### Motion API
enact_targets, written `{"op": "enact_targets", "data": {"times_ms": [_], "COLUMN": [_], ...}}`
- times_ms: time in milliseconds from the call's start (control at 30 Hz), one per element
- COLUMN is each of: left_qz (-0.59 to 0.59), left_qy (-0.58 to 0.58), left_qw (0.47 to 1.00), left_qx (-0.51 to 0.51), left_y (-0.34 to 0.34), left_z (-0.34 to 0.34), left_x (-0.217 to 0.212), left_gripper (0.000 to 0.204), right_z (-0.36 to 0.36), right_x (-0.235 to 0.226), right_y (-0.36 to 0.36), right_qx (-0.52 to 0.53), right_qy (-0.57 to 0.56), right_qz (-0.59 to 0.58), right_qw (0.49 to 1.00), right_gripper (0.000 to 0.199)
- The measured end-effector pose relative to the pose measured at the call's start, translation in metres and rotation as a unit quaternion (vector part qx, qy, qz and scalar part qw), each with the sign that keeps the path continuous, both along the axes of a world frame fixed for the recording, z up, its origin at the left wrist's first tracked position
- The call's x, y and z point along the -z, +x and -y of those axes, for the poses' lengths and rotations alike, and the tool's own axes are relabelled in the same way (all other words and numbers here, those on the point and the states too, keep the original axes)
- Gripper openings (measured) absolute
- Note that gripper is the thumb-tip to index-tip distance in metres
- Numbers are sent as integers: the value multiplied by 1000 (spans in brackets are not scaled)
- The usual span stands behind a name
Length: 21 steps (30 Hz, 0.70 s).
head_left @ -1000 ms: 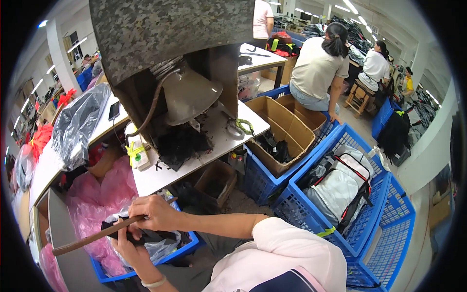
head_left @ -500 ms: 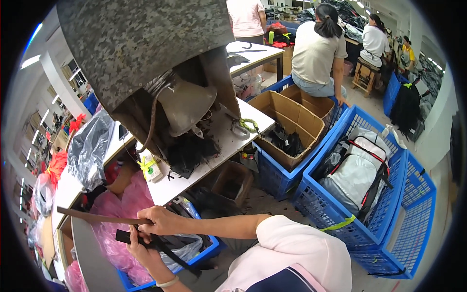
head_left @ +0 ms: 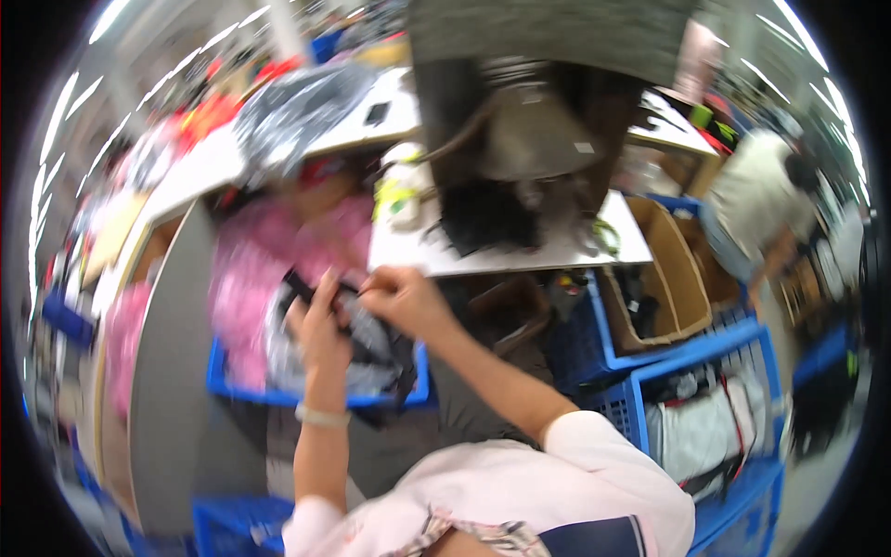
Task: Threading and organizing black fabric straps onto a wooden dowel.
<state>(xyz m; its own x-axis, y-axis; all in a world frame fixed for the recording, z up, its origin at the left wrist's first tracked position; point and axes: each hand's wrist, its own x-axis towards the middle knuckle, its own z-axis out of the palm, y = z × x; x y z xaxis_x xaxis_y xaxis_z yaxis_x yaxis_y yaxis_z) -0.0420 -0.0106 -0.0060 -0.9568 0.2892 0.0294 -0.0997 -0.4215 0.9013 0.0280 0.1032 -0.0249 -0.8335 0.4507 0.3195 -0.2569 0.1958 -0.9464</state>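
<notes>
My left hand (head_left: 320, 320), with a pale band at the wrist, is closed on a black strap (head_left: 295, 284), whose short end sticks out past the fingers. Close beside it on the right, my right hand (head_left: 408, 299) is pinched shut, its fingertips by a dark piece between the hands. Blur hides what exactly those fingers grip. Below both hands is a blue crate (head_left: 371, 400) holding clear plastic and dark material. Pink plastic bags (head_left: 246, 265) fill the space just left of and beyond my left hand.
Ahead, a hooded box (head_left: 548, 42) with a metal funnel-like part (head_left: 538, 135) stands on a white table (head_left: 399, 246). A grey panel (head_left: 172, 362) rises at left. Right are a cardboard box (head_left: 682, 278), a blue crate (head_left: 636, 418) with a white-grey bag (head_left: 701, 432), and a seated person (head_left: 756, 190).
My view has swung left, so the hooded box appears farther right. My hands have come side by side. The brown strip my right hand held no longer shows.
</notes>
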Motion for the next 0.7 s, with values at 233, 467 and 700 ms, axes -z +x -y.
{"op": "enact_targets", "data": {"times_ms": [233,467,700], "left_qz": [-28,9,-34], "left_qy": [-1,17,11], "left_qw": [999,999,999], "left_qx": [-20,47,38], "left_y": [-11,-4,-5], "left_z": [25,23,27], "left_x": [-13,2,16], "left_gripper": [17,16,18], "right_z": [-6,16,8], "right_x": [8,-11,2], "right_y": [16,-8,-11], "right_qx": [-91,-88,-115], "right_qy": [-105,-49,-92], "right_qz": [56,-26,38], "right_qw": [989,995,988], "right_gripper": [17,16,14]}}
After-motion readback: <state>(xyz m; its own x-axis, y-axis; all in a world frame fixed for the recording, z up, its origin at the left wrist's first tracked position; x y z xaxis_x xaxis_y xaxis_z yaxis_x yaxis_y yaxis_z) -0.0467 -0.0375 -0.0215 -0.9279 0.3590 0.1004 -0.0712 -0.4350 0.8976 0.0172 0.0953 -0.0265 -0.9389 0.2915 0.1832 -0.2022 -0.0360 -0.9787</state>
